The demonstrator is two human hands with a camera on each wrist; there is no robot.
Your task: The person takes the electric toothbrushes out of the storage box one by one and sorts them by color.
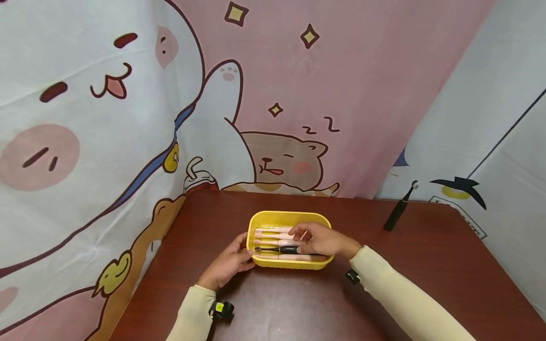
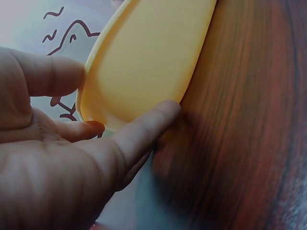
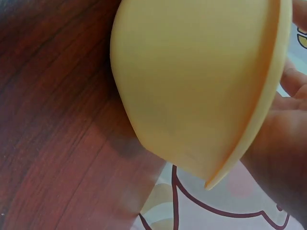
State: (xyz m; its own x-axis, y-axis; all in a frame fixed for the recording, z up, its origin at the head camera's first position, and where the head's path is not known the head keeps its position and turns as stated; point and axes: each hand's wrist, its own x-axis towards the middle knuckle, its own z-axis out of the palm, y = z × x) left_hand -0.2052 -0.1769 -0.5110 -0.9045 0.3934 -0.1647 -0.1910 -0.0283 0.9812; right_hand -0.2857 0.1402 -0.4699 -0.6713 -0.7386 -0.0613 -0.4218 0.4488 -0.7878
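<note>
On the wooden tabletop [image 1: 294, 298], the left hand [image 1: 228, 265] grips the left end of a yellow plastic basket [image 1: 290, 264], fingers and thumb about its wall. The basket sits near the tabletop's far edge with 4 pink toothbrushes [image 1: 268, 236] and 1 black toothbrush [image 1: 290, 249] inside, heads left. The right hand [image 1: 322, 240] reaches over its right half, partly open, thumb and forefinger apart, gripping nothing visible. Near the tabletop's far right corner, 1 black electric toothbrush [image 1: 396, 214] stands upright.
</note>
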